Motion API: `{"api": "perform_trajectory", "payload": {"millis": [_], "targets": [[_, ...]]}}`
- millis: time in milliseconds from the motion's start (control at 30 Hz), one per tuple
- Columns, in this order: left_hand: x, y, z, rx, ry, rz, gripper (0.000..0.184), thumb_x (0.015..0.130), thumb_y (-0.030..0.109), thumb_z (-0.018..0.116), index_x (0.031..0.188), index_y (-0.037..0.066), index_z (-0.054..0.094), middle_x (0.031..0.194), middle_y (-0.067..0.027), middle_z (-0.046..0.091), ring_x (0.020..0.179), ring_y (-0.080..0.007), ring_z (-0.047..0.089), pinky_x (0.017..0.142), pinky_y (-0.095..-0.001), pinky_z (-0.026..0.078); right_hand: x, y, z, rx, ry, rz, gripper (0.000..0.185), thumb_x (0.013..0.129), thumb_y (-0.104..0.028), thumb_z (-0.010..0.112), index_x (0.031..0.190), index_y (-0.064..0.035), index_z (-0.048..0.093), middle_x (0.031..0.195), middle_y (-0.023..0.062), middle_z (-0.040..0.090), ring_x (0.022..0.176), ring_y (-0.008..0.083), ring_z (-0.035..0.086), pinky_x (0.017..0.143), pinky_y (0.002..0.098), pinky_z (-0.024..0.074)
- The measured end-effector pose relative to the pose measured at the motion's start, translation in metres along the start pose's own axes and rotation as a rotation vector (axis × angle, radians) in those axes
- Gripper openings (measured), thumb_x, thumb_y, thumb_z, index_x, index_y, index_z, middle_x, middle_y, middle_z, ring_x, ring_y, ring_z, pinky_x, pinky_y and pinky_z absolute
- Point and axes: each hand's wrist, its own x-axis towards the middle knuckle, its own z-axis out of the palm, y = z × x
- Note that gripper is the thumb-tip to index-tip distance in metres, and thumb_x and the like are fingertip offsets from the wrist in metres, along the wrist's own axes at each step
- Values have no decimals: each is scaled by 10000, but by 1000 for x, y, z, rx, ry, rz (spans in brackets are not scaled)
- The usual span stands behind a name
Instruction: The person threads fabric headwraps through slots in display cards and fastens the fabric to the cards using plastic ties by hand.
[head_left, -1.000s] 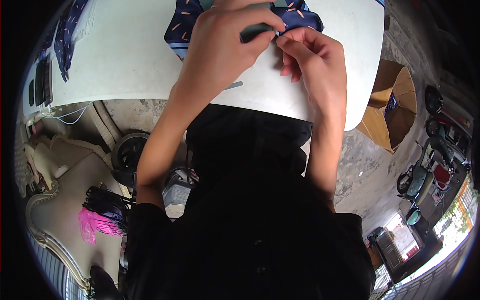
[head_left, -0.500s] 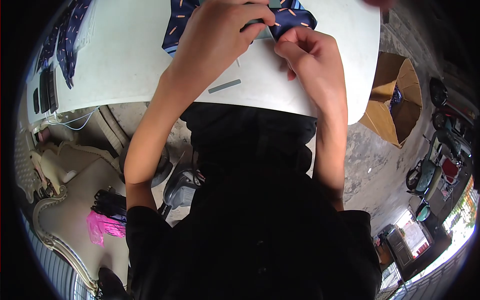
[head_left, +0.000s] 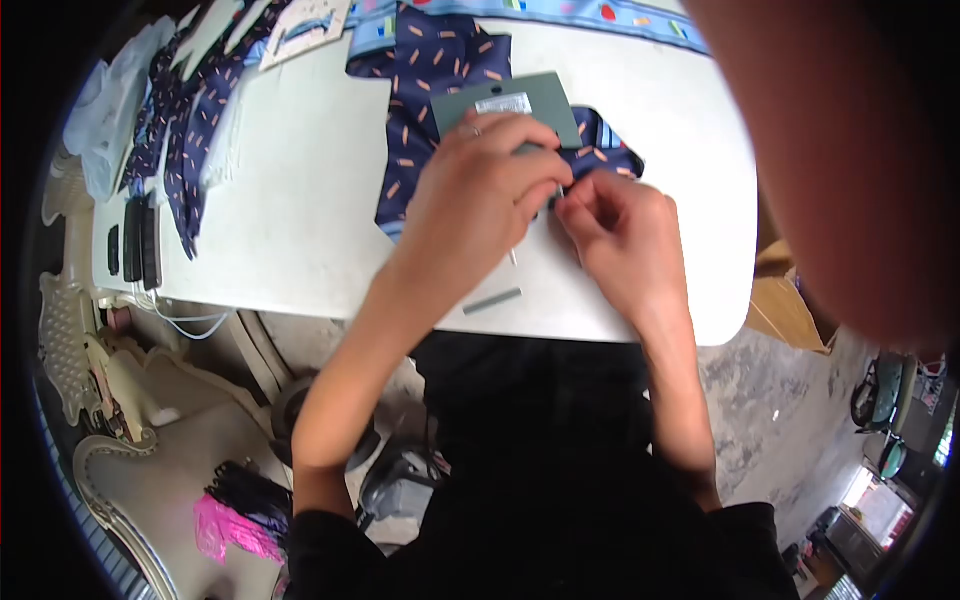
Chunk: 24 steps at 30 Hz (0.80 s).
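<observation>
Navy patterned fabric (head_left: 455, 55) with small orange marks lies on the white table, under a dark green card (head_left: 548, 98) that bears a white label. My left hand (head_left: 495, 170) rests over the card's lower part, fingers bent and closed on something small, mostly hidden. Beside it, my right hand (head_left: 625, 225) pinches at the same spot, thumb against forefinger; what it grips is too small to name. Both hands meet near the fabric's folded right end (head_left: 608, 160). A thin grey strip (head_left: 492, 301) lies closer to the table's front edge.
More navy fabric (head_left: 200, 150), a clear plastic bag (head_left: 112, 120) and black devices with cables (head_left: 142, 240) are at the left. A light blue patterned band (head_left: 600, 18) runs along the back. A blurred bare arm (head_left: 840, 150) crosses the upper right. A cardboard box (head_left: 790, 312) stands beyond the table.
The view has tilted up, showing more of the table, the green card and the blue band. A large blurred arm has come in at the upper right. My hands remain together at the fabric.
</observation>
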Motion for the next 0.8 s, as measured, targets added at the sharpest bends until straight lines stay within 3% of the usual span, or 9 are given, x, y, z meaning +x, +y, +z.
{"api": "perform_trajectory", "payload": {"millis": [67, 167, 233, 367, 500, 633, 800], "targets": [[1, 2, 0, -1, 4, -16, 151, 777, 21, 776, 921, 56, 752, 1074, -74, 694, 1029, -292, 649, 875, -377, 532, 0, -6, -4, -68, -19, -18, 47, 795, -19, 658, 749, -11, 661, 616, 178, 628, 566, 347, 641, 587, 399, 499], [2, 5, -2, 0, 16, -57, 121, 779, 25, 774, 896, 50, 753, 1077, -81, 692, 1051, -297, 645, 889, -385, 530, 1, -6, -7, -131, -100, -18, 41, 793, -19, 642, 768, -7, 672, 638, 198, 640, 606, 376, 661, 613, 428, 514], [2, 3, -1, 23, 19, -34, 151, 783, 22, 771, 929, 44, 738, 1107, -93, 700, 1120, -315, 643, 957, -396, 521, 1, -9, -9, -138, -96, -7, 67, 811, -50, 675, 756, -12, 667, 638, 182, 653, 614, 364, 673, 625, 425, 522], [3, 10, -7, -119, 14, -194, 230, 789, 14, 766, 1007, 32, 694, 1139, -105, 703, 1183, -348, 632, 1072, -430, 466, -4, -16, -7, -166, -77, 15, 201, 819, -146, 770, 714, -32, 641, 622, 140, 663, 593, 333, 675, 602, 398, 523], [2, 4, -2, -80, 24, -87, 207, 769, 17, 789, 944, 32, 680, 1071, -103, 704, 1122, -352, 654, 1064, -445, 466, -6, -9, 3, -174, 24, -28, 220, 818, -174, 783, 717, -46, 636, 614, 120, 664, 563, 318, 667, 580, 398, 522], [3, 5, 6, -65, 87, -147, 216, 745, 10, 806, 907, 28, 664, 995, -84, 697, 1088, -343, 659, 1041, -449, 480, -6, -6, 3, -186, 37, -57, 188, 822, -160, 773, 733, -60, 641, 612, 111, 666, 561, 316, 667, 579, 408, 525], [5, 7, 11, 4, 130, -110, 181, 764, 17, 795, 872, 38, 651, 946, -75, 679, 1052, -339, 663, 1008, -460, 495, -8, -5, 3, -221, 47, -127, 127, 828, -116, 718, 748, -52, 641, 618, 137, 657, 587, 376, 654, 588, 452, 523]]}}
